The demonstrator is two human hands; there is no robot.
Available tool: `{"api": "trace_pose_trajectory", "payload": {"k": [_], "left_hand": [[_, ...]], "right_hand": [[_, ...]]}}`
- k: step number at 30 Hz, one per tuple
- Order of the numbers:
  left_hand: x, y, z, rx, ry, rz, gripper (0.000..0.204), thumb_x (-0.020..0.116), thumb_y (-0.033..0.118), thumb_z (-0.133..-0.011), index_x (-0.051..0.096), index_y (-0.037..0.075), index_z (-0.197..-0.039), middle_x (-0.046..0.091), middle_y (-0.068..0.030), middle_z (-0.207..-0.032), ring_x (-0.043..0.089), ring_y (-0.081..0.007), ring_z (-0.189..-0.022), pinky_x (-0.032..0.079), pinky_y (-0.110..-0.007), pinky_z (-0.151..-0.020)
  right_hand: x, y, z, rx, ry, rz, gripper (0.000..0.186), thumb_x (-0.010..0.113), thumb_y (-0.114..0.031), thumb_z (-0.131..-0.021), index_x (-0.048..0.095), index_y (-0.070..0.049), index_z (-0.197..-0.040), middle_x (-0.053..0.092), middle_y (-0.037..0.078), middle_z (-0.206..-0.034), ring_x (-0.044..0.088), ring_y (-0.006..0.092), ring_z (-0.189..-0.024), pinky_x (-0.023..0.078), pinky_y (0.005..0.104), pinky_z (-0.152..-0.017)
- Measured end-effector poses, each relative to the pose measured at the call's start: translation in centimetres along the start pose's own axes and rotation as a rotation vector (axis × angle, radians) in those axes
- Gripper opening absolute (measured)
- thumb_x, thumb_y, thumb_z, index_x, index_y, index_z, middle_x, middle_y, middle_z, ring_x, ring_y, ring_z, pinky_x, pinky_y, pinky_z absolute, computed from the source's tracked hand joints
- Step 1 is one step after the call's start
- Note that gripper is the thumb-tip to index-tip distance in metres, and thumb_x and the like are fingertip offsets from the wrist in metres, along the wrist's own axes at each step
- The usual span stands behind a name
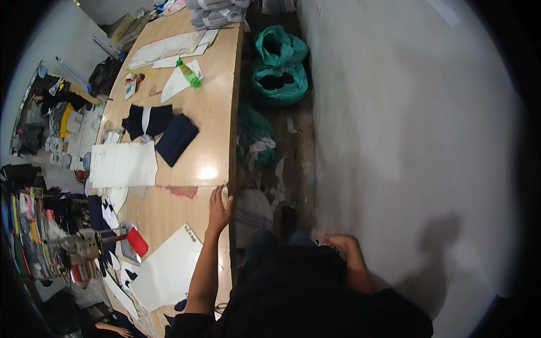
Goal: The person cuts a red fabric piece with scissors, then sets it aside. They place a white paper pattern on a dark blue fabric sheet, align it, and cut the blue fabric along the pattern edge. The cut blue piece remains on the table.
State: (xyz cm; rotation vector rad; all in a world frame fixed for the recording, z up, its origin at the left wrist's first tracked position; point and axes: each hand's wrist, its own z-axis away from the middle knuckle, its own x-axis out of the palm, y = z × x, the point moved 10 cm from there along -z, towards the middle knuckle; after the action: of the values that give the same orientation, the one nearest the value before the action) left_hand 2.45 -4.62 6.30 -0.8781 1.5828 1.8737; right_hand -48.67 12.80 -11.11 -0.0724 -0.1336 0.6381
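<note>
My left hand (220, 207) lies flat near the right edge of the long wooden table (217, 135), fingers stretched out and holding nothing. Just left of its fingertips, a reddish patch (183, 191) marks a seam across the tabletop. Nearer to me lies a large white pattern sheet (166, 270). My right hand (342, 243) is low at my right side, by the grey wall, with its fingers curled. Something small and pale pinkish shows at its fingertips, too small to name. Farther up the table are a dark navy folded cloth (177, 139) and a tied navy bundle (149, 120).
Green sacks (282, 84) stand on the floor between table and wall (394, 141), with scraps around them. The table also bears a green bottle (188, 74), white pattern pieces (169, 49), grey bundles (220, 14) and a cutting machine (87, 248). Another person's hand (112, 328) shows at lower left.
</note>
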Motion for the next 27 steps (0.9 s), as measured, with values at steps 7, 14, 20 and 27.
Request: {"api": "trace_pose_trajectory", "payload": {"k": [7,14,20,27], "left_hand": [[6.9,-9.3,-2.8,-0.371,-0.121,-0.226,0.091,0.038,0.061,-0.112,-0.001,0.007,-0.174,-0.006,-0.0205,-0.181,-0.01,-0.0434,-0.166,-0.005,-0.062,-0.13],[4.2,-4.9,-5.9,-0.338,0.104,-0.24,0.071,0.055,0.04,-0.111,0.033,0.001,-0.166,0.031,-0.0273,-0.17,0.024,-0.0453,-0.158,0.016,-0.061,-0.128],[1.1,9.2,-42.4,0.041,0.293,0.169,0.035,0.058,0.01,-0.108,0.061,0.002,-0.142,0.061,-0.0218,-0.142,0.054,-0.0399,-0.137,0.04,-0.048,-0.118],[1.3,9.1,-77.9,0.209,0.324,-0.119,0.057,0.067,0.031,-0.105,0.05,0.003,-0.151,0.055,-0.0213,-0.151,0.049,-0.0418,-0.143,0.038,-0.052,-0.12]], "right_hand": [[-5.4,-7.6,2.0,-0.062,-0.04,-0.019,0.083,0.039,-0.082,-0.102,0.071,-0.014,-0.139,0.061,0.021,-0.147,0.054,0.0418,-0.138,0.045,0.0605,-0.112],[-16.3,-22.1,1.0,0.001,0.034,-0.087,0.071,0.045,-0.073,-0.105,0.074,-0.013,-0.129,0.069,0.014,-0.134,0.063,0.0342,-0.123,0.048,0.0599,-0.104],[-28.2,-38.6,3.4,-0.202,0.246,-0.092,0.053,0.051,-0.06,-0.107,0.07,-0.013,-0.123,0.069,0.007,-0.12,0.064,0.0244,-0.111,0.051,0.0466,-0.091],[-39.7,-57.3,3.9,-0.409,0.363,-0.175,0.042,0.051,-0.047,-0.112,0.068,-0.01,-0.121,0.073,0.006,-0.1,0.067,0.0174,-0.09,0.049,0.0346,-0.083]]}}
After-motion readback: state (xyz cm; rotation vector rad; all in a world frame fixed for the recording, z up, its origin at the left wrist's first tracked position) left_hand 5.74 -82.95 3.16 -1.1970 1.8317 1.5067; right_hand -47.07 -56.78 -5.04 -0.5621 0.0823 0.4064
